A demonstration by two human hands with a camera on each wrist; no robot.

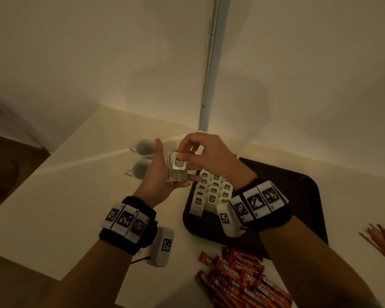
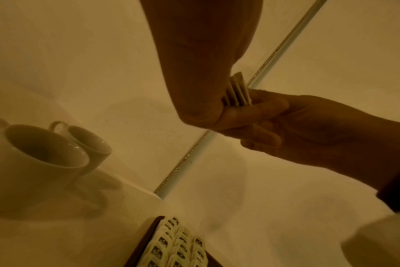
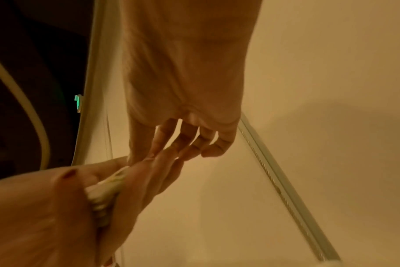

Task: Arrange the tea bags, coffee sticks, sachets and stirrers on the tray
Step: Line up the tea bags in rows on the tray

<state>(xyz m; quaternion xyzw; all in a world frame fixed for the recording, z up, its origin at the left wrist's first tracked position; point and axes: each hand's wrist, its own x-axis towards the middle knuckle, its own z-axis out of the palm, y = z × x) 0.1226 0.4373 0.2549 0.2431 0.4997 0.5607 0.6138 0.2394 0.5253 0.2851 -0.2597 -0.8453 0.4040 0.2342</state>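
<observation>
- Head view: the left hand (image 1: 159,176), palm up above the desk (image 1: 80,196) just off the tray's left edge, cradles a small stack of tea bags (image 1: 176,172), its fingers curled under them.
- The right hand (image 1: 206,152) reaches over from the right; thumb and forefinger pinch the top tea bag (image 1: 179,163) of that stack, the other fingers loosely bent.
- The dark tray (image 1: 302,192) lies on the right part of the desk; rows of tea bags (image 1: 212,192), overlapping and label up, fill its far-left corner.
- Orange coffee sticks (image 1: 242,278) lie heaped on the desk at the tray's near edge; thin brown stirrers (image 1: 381,243) lie at the desk's right edge.
- Two white cups (image 1: 143,157) stand on the desk left of the tray, near the far edge.
- Left wrist view: the stack's edges (image 2: 236,91) show, clamped between the left hand (image 2: 201,72) and the right hand's fingers (image 2: 263,106).
- Right wrist view: the tea bags (image 3: 105,187) sit wedged in the left hand (image 3: 46,213).
</observation>
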